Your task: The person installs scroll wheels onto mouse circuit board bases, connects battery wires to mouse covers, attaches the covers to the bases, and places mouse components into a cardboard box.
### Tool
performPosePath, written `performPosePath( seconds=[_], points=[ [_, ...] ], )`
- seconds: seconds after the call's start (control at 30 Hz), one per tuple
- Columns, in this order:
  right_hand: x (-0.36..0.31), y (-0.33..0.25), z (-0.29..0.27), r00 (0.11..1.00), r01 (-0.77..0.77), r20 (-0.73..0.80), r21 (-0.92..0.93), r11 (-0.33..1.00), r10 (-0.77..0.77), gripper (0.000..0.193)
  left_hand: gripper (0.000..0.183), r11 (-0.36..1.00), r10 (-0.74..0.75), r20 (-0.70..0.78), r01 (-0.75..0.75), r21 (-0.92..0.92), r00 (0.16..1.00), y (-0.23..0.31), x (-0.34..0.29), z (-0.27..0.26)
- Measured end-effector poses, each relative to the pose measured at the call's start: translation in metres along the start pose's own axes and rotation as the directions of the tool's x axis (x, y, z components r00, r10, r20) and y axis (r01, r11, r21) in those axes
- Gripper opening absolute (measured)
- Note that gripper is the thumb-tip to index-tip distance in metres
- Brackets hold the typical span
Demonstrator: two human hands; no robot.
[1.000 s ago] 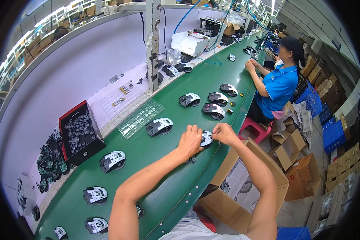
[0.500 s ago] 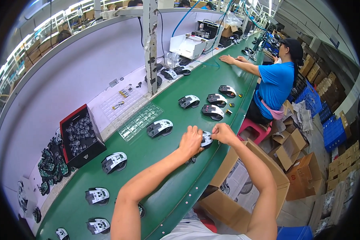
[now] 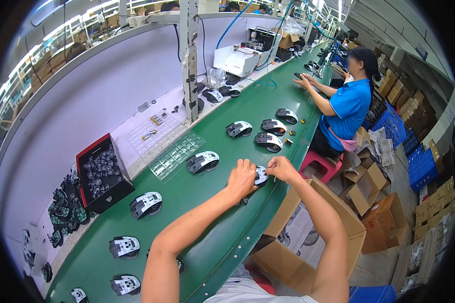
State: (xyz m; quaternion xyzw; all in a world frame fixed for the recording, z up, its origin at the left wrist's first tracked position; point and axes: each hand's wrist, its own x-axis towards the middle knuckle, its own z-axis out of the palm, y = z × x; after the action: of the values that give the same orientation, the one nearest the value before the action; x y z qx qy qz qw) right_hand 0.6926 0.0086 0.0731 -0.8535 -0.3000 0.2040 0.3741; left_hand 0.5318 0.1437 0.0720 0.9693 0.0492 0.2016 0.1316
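Observation:
A white and black computer mouse (image 3: 261, 175) lies near the front edge of the green work surface, partly hidden by my hands. My left hand (image 3: 242, 178) is closed around its left side, fingers curled over it. From the right, my right hand (image 3: 282, 168) reaches the same mouse with thumb and fingertips pinched together at its end; anything between them is too small to make out. Just below my left hand, a small dark part (image 3: 244, 200) shows on the surface. To the left sits another white and black mouse (image 3: 202, 161), touched by neither hand.
More mice (image 3: 146, 204) stand along the green belt (image 3: 197, 267). Behind are a clear plastic tray (image 3: 177, 155) and a black-red box (image 3: 105, 174) of small round parts. An open carton (image 3: 283, 262) stands by my right arm. A co-worker (image 3: 350, 103) sits farther right.
My hands stay nearly still at the mouse. The co-worker has drawn both hands up off the belt and now holds a dark object. Red lights show on one mouse beyond my hands.

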Motion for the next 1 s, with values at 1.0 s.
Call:
performPosePath(
  seconds=[1.0],
  points=[
    [0.02,0.012,-0.011,0.977,-0.119,0.195,0.17,0.978,0.085,0.016,0.063,0.999,-0.039,0.016,0.04,-0.022,0.999,-0.005,0.009,0.01]
  ],
)
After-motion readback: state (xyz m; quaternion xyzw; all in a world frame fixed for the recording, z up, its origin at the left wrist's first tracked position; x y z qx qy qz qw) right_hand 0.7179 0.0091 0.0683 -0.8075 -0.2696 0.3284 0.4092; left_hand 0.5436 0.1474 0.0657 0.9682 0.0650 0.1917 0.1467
